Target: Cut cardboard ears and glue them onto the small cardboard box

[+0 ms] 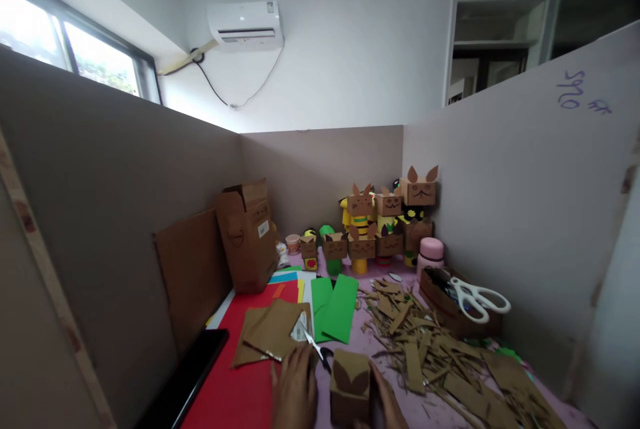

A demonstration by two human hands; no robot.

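My right hand [387,399] grips the half-made cardboard box [350,386]; my left hand [295,392] lies flat beside it, empty, near small scissors [317,349]. Finished box figures [385,222] stand behind.

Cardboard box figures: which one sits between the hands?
The small brown box with leaf-shaped ears, at the near table edge between both hands; the others are stacked against the back wall.

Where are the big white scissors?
The white scissors lie at the right of the head view, on a brown tray beside the pink bottle.
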